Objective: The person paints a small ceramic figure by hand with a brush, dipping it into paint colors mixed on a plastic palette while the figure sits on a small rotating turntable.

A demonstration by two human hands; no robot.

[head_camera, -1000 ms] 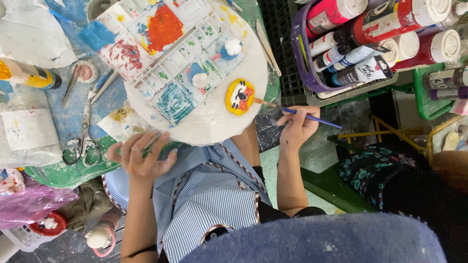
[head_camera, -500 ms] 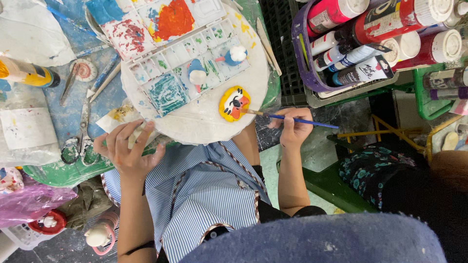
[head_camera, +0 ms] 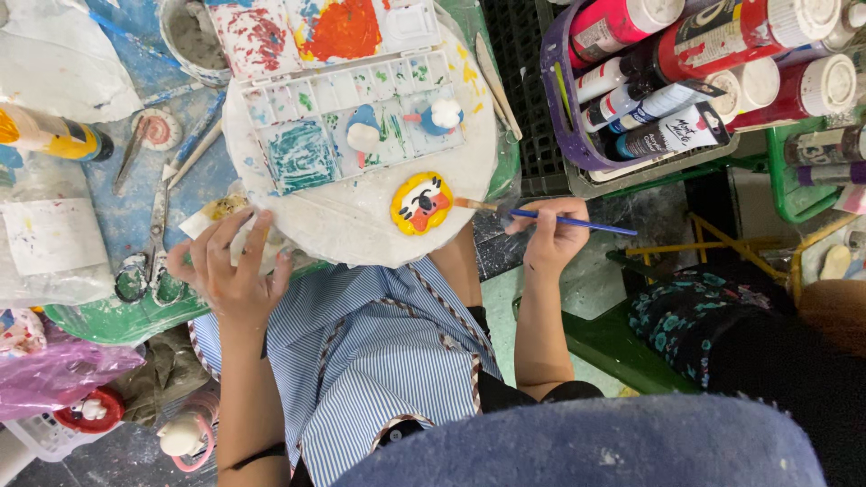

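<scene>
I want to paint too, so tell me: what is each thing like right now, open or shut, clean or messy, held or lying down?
Paintbrush: held in right hand, tip touching the figure.
Yellow clay figure: painted, lying flat on the round board.
Left hand: resting on the board's edge.
Paint palette: open, smeared with colours.
Scissors: lying on the table.
Paint bottles: capped, lying in a basket.

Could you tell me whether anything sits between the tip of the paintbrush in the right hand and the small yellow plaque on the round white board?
Nothing visible does. The right hand holds the blue paintbrush, and its bristles already meet the right edge of the yellow plaque on the round white board. The paint palette lies further up the board, clear of that line.
</scene>
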